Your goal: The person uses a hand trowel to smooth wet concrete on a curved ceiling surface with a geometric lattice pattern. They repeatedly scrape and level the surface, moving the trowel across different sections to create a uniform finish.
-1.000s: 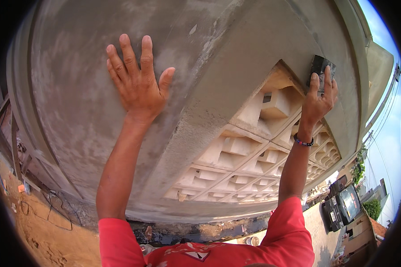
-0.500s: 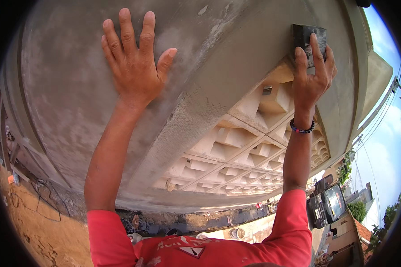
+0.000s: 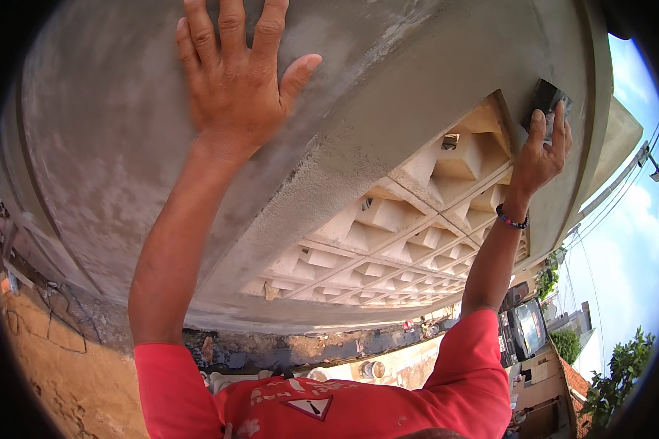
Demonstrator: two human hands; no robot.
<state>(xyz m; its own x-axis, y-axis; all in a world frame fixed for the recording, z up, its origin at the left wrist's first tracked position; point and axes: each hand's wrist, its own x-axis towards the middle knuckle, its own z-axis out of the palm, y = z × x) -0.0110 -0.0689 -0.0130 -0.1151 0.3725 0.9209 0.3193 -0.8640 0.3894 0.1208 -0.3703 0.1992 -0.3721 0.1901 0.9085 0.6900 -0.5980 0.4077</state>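
My left hand [image 3: 234,80] lies flat with fingers spread on a grey plastered wall [image 3: 110,146]. My right hand [image 3: 540,157] presses a dark rectangular sponge block [image 3: 548,99] against the plaster at the upper right corner of a panel of cream ventilation blocks [image 3: 395,241]. A beaded band sits on my right wrist. Both arms wear red sleeves.
Bare sandy ground [image 3: 66,373] with cables lies at the lower left. A dark parked vehicle [image 3: 523,329], low buildings, green trees [image 3: 622,366] and overhead wires stand at the right under a blue sky. A small round container [image 3: 373,369] sits on the ground below.
The view has tilted, so both hands appear higher and farther right. My right hand with the sponge has slid along the plaster beside the block panel. My left hand stays flat on the wall.
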